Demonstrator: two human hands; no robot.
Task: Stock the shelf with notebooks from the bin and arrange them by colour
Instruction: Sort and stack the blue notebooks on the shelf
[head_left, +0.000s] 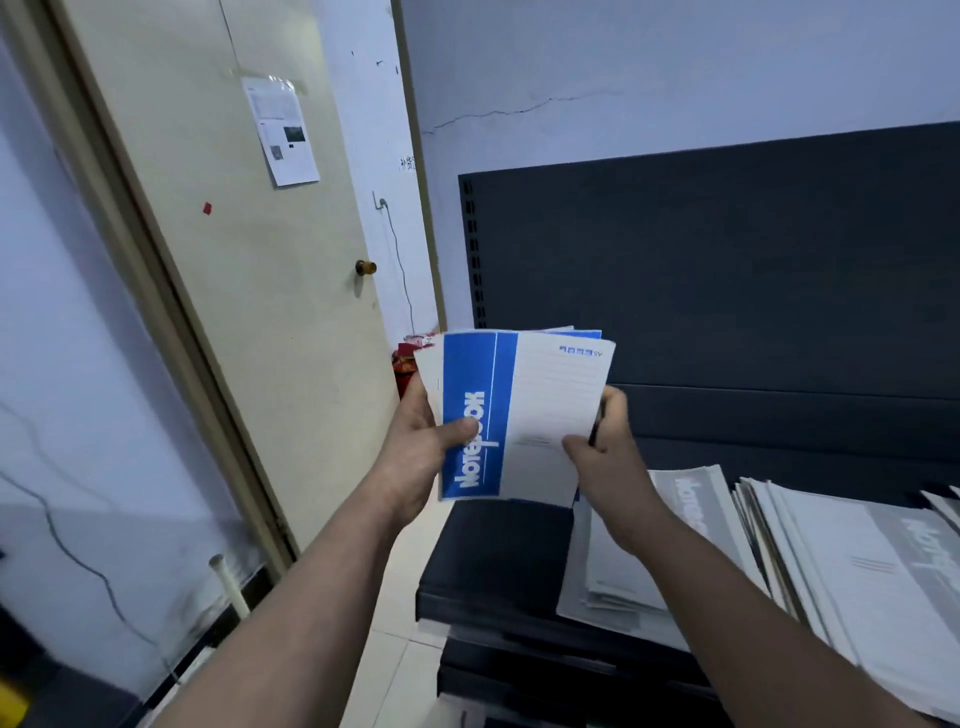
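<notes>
At far left, a door (249, 291) carries a taped paper notice (281, 131). Left hand (418, 452) grips the left edge of a fanned stack of blue notebooks (524, 410), thumb across the blue band, fingers curled behind. Stack is held upright in the air above the left end of the dark shelf (496, 548), not touching it. Right hand (608, 462) pinches the stack's lower right edge, thumb on the front cover, fingers curled behind. Grey notebooks (841, 561) lie in overlapping piles on the shelf, further right.
</notes>
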